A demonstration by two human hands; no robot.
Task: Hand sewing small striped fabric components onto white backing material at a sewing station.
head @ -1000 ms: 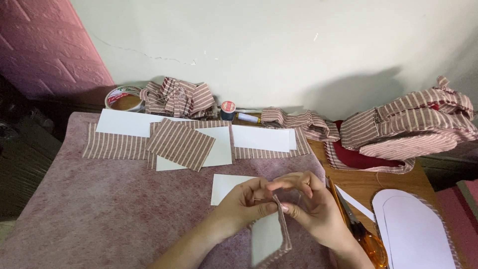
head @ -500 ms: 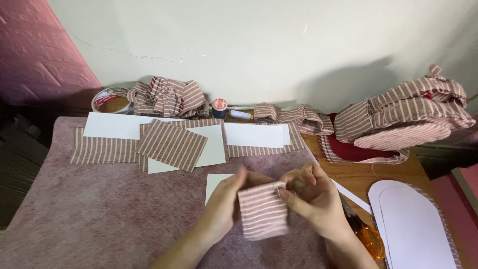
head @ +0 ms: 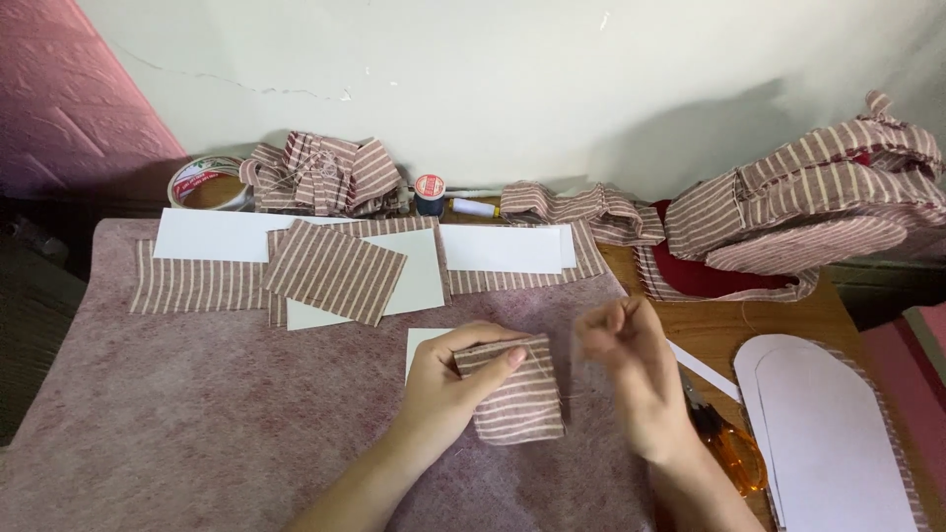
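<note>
My left hand point(head: 448, 384) grips a small folded piece of pink-and-white striped fabric point(head: 514, 392), thumb across its top edge, just above the mauve felt mat point(head: 197, 414). My right hand point(head: 631, 379) hovers to the right of the piece, blurred, with fingers pinched together; a thin thread seems to run from it to the fabric, but whether it holds a needle I cannot tell. A white card point(head: 422, 345) lies partly under my left hand.
Striped fabric rectangles point(head: 333, 271) and white cards point(head: 503, 248) lie along the mat's far side. Behind them are a tape roll point(head: 202, 182), thread spools point(head: 430, 192) and fabric heaps point(head: 818, 197). Orange-handled scissors point(head: 724, 443) and arch-shaped white patterns point(head: 823, 433) lie at the right.
The striped piece was turned from its white backing side to its striped face. My right hand let go of it and pulled away to the right.
</note>
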